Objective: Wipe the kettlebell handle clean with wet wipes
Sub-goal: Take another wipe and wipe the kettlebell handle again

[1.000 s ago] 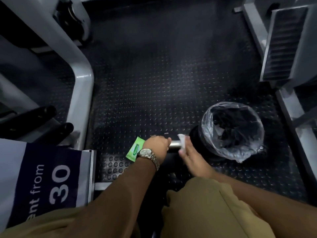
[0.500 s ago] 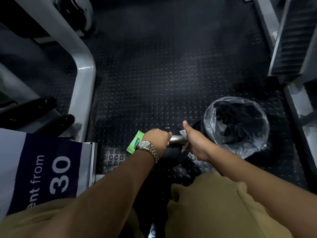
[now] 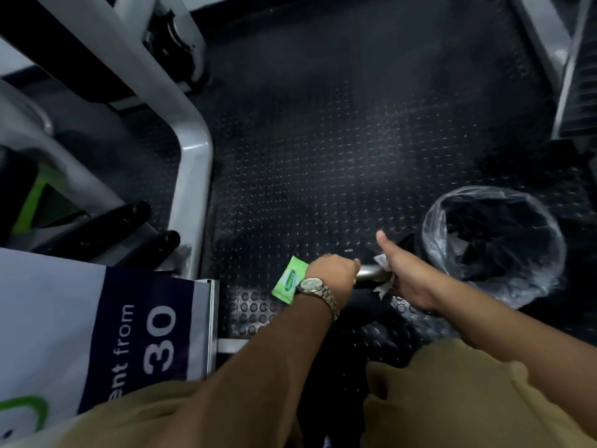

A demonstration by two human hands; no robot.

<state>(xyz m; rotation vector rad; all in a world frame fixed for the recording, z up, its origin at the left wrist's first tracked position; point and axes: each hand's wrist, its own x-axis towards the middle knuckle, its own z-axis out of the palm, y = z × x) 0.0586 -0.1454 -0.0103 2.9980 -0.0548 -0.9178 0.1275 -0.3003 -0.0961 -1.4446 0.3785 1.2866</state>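
Note:
A black kettlebell (image 3: 365,302) stands on the studded rubber floor between my knees, its silver handle (image 3: 371,273) running left to right. My left hand (image 3: 332,273), with a metal watch on the wrist, is closed around the handle's left end. My right hand (image 3: 403,273) presses a white wet wipe (image 3: 384,279) around the handle's right end, thumb sticking up. The wipe's edges poke out above and below the palm. A green wet-wipe pack (image 3: 287,281) lies on the floor just left of my left wrist.
A bin lined with clear plastic (image 3: 494,244) stands right of the kettlebell, close to my right hand. A grey machine frame (image 3: 193,176) and black grips (image 3: 135,231) fill the left. A banner with "30" (image 3: 97,334) sits at lower left. More grey equipment (image 3: 571,76) is at upper right.
My right hand turned from resting beside the handle with the wipe to wrapping it around the handle's right end, thumb raised. My left hand kept its grip. The view shifted slightly.

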